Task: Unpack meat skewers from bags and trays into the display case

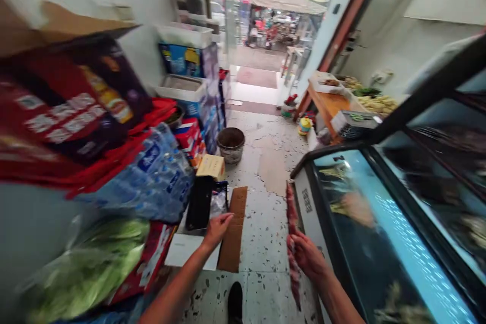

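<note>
Upright in my right hand (306, 253) is a long, thin strip of red meat (291, 217), gripped near its middle. It hangs beside the glass-fronted display cooler (322, 212), and its lower end reaches toward the floor. My left hand (218, 227) is closed, thumb and fingers pressed together; anything in them is too small to make out. Behind and below that hand are a flat piece of brown cardboard (232, 243), a black tray-like object (200, 202) and a white box (186, 250). Clear plastic packaging (218, 203) lies just beyond the fingers.
Drink cartons, packs of bottled water (167, 177) and a bag of green leafy vegetables (94, 263) line the left side. A dark bucket (231, 146) stands on the worn floor ahead. A wooden table (328, 104) holds vegetables at right, near the open doorway. My shoe (235, 298) shows below.
</note>
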Tool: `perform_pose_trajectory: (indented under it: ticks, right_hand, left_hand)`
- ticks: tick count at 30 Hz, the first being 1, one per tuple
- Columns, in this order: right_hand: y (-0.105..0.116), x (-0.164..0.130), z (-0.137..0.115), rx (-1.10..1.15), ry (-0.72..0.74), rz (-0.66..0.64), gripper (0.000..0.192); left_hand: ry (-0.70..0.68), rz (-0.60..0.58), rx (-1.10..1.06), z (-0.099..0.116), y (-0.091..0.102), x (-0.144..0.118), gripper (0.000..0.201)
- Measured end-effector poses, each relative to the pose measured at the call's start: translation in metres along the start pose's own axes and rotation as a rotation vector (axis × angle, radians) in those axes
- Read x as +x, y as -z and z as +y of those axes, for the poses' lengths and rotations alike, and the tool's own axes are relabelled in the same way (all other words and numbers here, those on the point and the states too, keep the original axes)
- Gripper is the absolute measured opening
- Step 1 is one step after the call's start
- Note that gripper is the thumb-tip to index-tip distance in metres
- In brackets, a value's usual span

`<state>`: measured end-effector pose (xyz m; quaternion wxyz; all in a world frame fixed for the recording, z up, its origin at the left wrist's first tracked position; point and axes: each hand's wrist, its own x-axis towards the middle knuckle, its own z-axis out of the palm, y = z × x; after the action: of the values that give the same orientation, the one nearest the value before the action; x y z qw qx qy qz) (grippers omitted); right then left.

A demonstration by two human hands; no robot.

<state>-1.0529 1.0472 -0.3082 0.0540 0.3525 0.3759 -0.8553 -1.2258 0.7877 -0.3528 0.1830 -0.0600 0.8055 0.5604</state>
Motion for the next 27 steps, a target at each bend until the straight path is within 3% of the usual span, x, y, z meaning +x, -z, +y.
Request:
perform_pose_trajectory:
  ticks: [2,5,8,10,13,16,21,25,27]
  right_hand:
    - [-0.012,-0.001,-0.014,0.049,0.058,-0.073,0.029]
    - [-0.004,-0.014,-0.029,0.069,0.168,-0.106,0.028]
    - [0.025,-0.043,-0.036,0.054,0.274,-0.07,0.029]
    - [0.053,-0.07,-0.039,0.046,0.349,-0.048,0.031]
    - [0.106,-0.118,-0.039,0.058,0.431,0.003,0.032]
    - [0.168,-0.169,-0.033,0.09,0.485,0.071,0.032]
    - [0.265,-0.256,-0.022,0.167,0.574,0.24,0.037]
    - [0.32,-0.316,-0.009,0.258,0.664,0.215,0.04]
    - [0.34,-0.335,0.0,0.23,0.699,0.286,0.037]
  left_hand:
    - [-0.07,-0.244,-0.135,0.03,-0.057,-0.03,0.027]
    - [-0.039,-0.55,-0.272,0.079,-0.118,-0.075,0.038]
    - [0.021,-0.703,-0.326,0.118,-0.163,-0.114,0.04]
    - [0.019,-0.723,-0.311,0.133,-0.193,-0.14,0.039]
    - [-0.039,-0.715,-0.214,0.144,-0.243,-0.184,0.035]
    - [-0.087,-0.806,-0.104,0.147,-0.299,-0.239,0.028]
    - [-0.055,-0.914,0.016,0.148,-0.394,-0.34,0.015]
    - [-0.062,-1.001,0.09,0.146,-0.458,-0.406,0.012]
    - [-0.083,-1.05,0.149,0.142,-0.484,-0.431,0.012]
